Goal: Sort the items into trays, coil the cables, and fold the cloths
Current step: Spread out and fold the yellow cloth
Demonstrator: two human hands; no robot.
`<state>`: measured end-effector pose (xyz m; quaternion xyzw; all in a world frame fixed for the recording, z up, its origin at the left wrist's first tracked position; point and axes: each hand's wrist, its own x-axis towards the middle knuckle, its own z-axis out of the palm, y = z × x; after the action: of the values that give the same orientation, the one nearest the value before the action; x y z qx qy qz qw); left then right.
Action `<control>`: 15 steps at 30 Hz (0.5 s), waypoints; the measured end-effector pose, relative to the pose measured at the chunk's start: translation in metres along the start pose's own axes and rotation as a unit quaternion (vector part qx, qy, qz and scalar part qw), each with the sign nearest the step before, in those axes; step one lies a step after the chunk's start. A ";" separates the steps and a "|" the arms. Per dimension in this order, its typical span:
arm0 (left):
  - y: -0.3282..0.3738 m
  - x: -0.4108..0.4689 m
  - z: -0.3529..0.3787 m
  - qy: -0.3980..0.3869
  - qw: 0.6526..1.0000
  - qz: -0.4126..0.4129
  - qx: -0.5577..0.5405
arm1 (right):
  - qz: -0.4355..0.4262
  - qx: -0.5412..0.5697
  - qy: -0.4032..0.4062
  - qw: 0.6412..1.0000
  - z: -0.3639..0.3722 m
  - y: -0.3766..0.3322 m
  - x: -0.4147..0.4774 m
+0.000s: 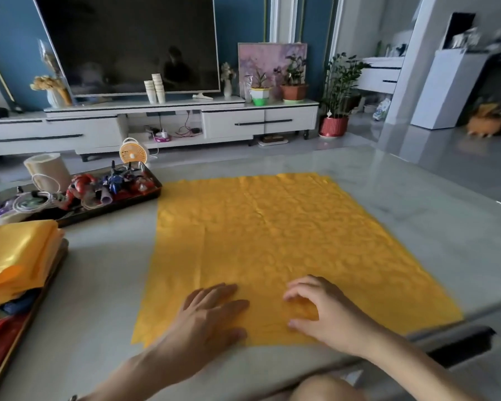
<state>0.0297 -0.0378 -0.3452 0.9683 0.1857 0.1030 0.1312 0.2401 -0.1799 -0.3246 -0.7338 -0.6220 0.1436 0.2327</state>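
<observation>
Near the table edge | yellow cloth spread flat, stretching away from both hands | left hand flat-fingered, pressing it | right hand pinching a small ridge (seemingly) | fold likely goes near-to-far

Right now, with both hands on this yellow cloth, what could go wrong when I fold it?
The shiny yellow patterned cloth lies on a glossy marble tabletop, so it could slide and fold crooked. Its near right corner reaches the table edge and might slip off. Existing creases may get folded in.
</observation>
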 end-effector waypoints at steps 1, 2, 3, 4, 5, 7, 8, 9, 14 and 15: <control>0.001 -0.001 -0.002 -0.008 1.000 0.001 0.009 | -0.009 -0.012 0.011 1.000 0.001 0.000 0.000; 0.003 -0.002 -0.004 -0.001 1.000 0.010 0.023 | -0.016 -0.016 0.019 1.000 0.002 0.001 0.000; 0.006 -0.001 -0.006 0.016 0.999 0.028 0.040 | -0.020 -0.014 0.027 0.999 0.003 0.002 -0.002; 0.009 0.000 -0.009 0.022 0.998 0.038 0.037 | -0.021 -0.011 0.032 0.999 0.003 0.003 -0.002; 0.013 0.001 -0.012 0.037 0.998 0.040 0.040 | -0.018 -0.007 0.033 0.999 0.004 0.004 -0.002; 0.017 0.004 -0.012 0.030 0.999 0.019 0.017 | -0.001 0.012 0.041 0.999 0.003 0.006 -0.002; 0.017 0.004 -0.010 0.016 1.000 -0.005 -0.006 | 0.009 0.027 0.043 0.999 0.003 0.006 -0.001; 0.014 0.005 -0.009 0.013 1.000 -0.017 -0.020 | 0.019 0.043 0.046 0.998 0.002 0.005 0.000; 0.018 0.018 -0.015 0.026 0.999 -0.042 -0.003 | 0.052 0.081 0.074 0.993 -0.004 -0.006 0.005; 0.020 0.020 -0.017 0.034 0.998 -0.055 -0.002 | 0.053 0.078 0.082 0.992 -0.005 -0.008 0.004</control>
<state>0.0500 -0.0447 -0.3204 0.9522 0.2431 0.1290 0.1325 0.2367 -0.1756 -0.3156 -0.7546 -0.5478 0.1435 0.3316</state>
